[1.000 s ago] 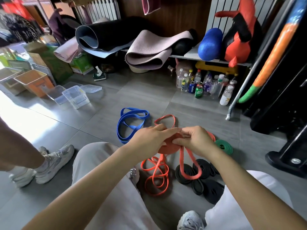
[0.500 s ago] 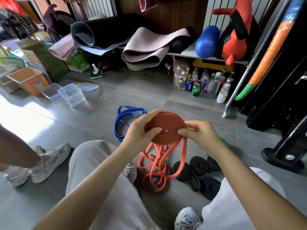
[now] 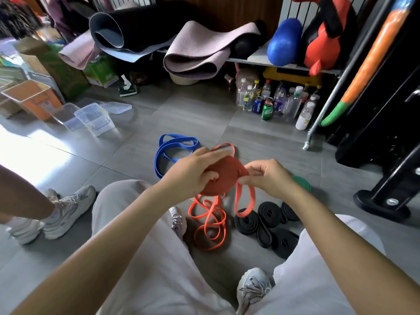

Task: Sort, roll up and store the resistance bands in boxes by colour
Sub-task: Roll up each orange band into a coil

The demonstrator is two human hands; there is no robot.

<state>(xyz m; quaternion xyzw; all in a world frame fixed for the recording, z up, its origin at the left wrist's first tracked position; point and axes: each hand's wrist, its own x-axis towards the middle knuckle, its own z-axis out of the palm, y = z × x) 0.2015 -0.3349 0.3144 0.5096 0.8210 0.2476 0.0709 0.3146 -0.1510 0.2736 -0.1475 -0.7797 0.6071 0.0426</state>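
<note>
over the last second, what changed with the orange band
The left hand turned the orange roll flat face up, still gripping it; the right hand keeps pinching its loose tail. Blue band, black rolls and the thin orange band on the floor stayed put.

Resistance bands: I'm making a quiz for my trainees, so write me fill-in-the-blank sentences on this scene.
The loose band beyond the left hand is ____.
The pile of rolls by the right knee is ____.
The red roll is held by the left and right hand, so by ____ hands.
Missing: blue; black; both.
</note>
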